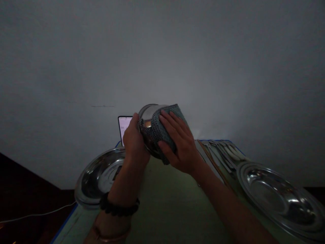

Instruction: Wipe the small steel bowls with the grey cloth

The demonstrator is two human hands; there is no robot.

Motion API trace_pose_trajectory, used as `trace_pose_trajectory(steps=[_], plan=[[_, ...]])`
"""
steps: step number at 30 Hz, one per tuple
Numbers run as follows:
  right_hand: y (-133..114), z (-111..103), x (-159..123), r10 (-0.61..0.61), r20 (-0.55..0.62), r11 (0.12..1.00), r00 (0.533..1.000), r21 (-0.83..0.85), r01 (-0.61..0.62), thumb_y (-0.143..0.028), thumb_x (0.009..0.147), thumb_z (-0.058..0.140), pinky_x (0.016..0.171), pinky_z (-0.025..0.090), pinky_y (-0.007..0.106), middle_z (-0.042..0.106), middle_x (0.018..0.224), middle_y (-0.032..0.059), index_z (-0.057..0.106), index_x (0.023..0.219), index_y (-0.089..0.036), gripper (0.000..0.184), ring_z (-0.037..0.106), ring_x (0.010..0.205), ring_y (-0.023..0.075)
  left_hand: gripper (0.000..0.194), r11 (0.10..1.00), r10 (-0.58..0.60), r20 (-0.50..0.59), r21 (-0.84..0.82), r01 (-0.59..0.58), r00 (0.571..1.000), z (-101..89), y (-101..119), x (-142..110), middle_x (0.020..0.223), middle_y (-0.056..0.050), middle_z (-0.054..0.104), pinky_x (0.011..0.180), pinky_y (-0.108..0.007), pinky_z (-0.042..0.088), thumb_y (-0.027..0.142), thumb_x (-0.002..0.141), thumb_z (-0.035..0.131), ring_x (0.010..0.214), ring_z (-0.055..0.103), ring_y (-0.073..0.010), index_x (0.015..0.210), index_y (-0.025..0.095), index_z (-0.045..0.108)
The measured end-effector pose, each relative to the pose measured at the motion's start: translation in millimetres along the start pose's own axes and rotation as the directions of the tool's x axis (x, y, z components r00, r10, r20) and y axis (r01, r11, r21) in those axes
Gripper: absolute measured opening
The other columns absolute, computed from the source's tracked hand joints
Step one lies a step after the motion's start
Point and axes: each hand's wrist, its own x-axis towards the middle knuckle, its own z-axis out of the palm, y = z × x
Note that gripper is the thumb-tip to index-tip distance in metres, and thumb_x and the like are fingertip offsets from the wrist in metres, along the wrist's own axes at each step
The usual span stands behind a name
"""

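Note:
My left hand (133,142) grips the rim of a shiny metal bowl (151,111), which is tilted on its side above the table. A grey checked cloth (157,130) lies folded against the bowl's outside and covers much of it. My right hand (180,142) presses the cloth onto the bowl, fingers long over the fabric and the thumb lower down. The bowl's far side and part of its opening are hidden by the hands and cloth.
A large metal basin (87,176) stands at the left, with a lit phone (122,130) propped behind it. To the right lie chopsticks (215,165) and several pale-handled utensils (232,152), beside wide metal dishes (269,211). A wall rises behind the green table (172,206).

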Motion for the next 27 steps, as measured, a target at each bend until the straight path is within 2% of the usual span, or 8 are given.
trace_pose_trajectory(steps=[3,5,10,14,18,22,24,27], plan=[[-4,-1,2,0.023,-0.016,1.0,1.0,-0.005,-0.023,-0.033,0.093,0.042,0.118,0.024,0.05,0.04,0.149,0.0084,0.036,0.142,-0.018,0.052,0.022,0.145,0.0231,0.031,0.938,0.185,0.008,0.295,-0.18,0.983,3.5,2,-10,0.06,0.0,0.059,0.052,-0.022,0.04,0.041,0.083,0.058,0.06,0.053,-0.0142,0.059,0.022,0.063],[-3,-2,2,0.045,-0.046,0.999,0.998,0.005,-0.045,-0.032,0.093,0.041,0.118,0.022,0.052,0.043,0.147,0.0071,0.038,0.14,-0.021,0.049,0.023,0.144,0.0233,0.036,0.873,0.227,0.12,0.416,-0.257,0.966,6.0,5,-18,0.053,0.0,0.056,0.053,-0.023,0.039,0.039,0.083,0.06,0.057,0.05,-0.0142,0.052,0.021,0.06],[7,-9,4,0.107,-0.166,0.99,0.98,0.113,-0.089,-0.03,0.095,0.038,0.113,0.032,0.048,0.052,0.137,0.0076,0.046,0.133,-0.022,0.04,0.041,0.133,0.0215,0.049,0.838,0.133,0.362,0.456,-0.3,0.923,4.5,11,-26,0.046,0.002,0.049,0.042,-0.022,0.031,0.052,0.083,0.056,0.043,0.04,-0.0094,0.048,0.017,0.055],[17,-9,4,0.219,-0.27,0.955,0.938,0.258,-0.148,-0.032,0.096,0.034,0.108,0.038,0.045,0.059,0.129,0.0076,0.054,0.125,-0.022,0.036,0.05,0.124,0.0204,0.051,0.905,0.04,0.336,0.387,-0.176,0.941,-1.1,13,-21,0.042,0.002,0.048,0.034,-0.02,0.028,0.057,0.077,0.062,0.035,0.04,-0.0075,0.046,0.018,0.052],[28,-5,2,0.471,-0.302,0.838,0.829,0.446,-0.313,-0.04,0.096,0.035,0.102,0.042,0.044,0.064,0.119,0.0067,0.059,0.114,-0.022,0.035,0.056,0.114,0.0207,0.047,0.959,0.036,0.141,0.275,-0.074,0.989,-1.9,13,-14,0.039,0.003,0.048,0.032,-0.019,0.03,0.056,0.074,0.066,0.032,0.042,-0.0075,0.049,0.019,0.053],[34,1,1,0.636,-0.238,0.702,0.735,0.574,-0.422,-0.045,0.094,0.04,0.103,0.042,0.045,0.066,0.114,0.0049,0.062,0.109,-0.023,0.035,0.058,0.111,0.0208,0.038,0.999,-0.035,0.043,0.002,0.035,0.998,-0.2,8,-4,0.048,0.001,0.059,0.047,-0.019,0.048,0.053,0.078,0.063,0.05,0.061,-0.0128,0.062,0.019,0.06],[33,6,0,0.626,-0.227,0.704,0.746,0.577,-0.415,-0.044,0.094,0.041,0.105,0.041,0.045,0.063,0.122,0.0058,0.059,0.116,-0.023,0.036,0.056,0.116,0.0212,0.035,0.986,-0.112,0.074,-0.119,0.12,0.991,1.0,7,0,0.056,-0.002,0.066,0.062,-0.024,0.055,0.049,0.084,0.056,0.065,0.068,-0.0171,0.073,0.017,0.065],[28,13,-3,0.507,-0.243,0.804,0.827,0.48,-0.351,-0.041,0.096,0.036,0.111,0.035,0.048,0.053,0.137,0.0082,0.049,0.13,-0.024,0.041,0.047,0.129,0.021,0.035,0.952,-0.182,0.023,-0.247,0.182,0.983,1.9,8,5,0.063,-0.005,0.069,0.074,-0.027,0.056,0.037,0.093,0.043,0.074,0.07,-0.0181,0.082,0.013,0.066]])
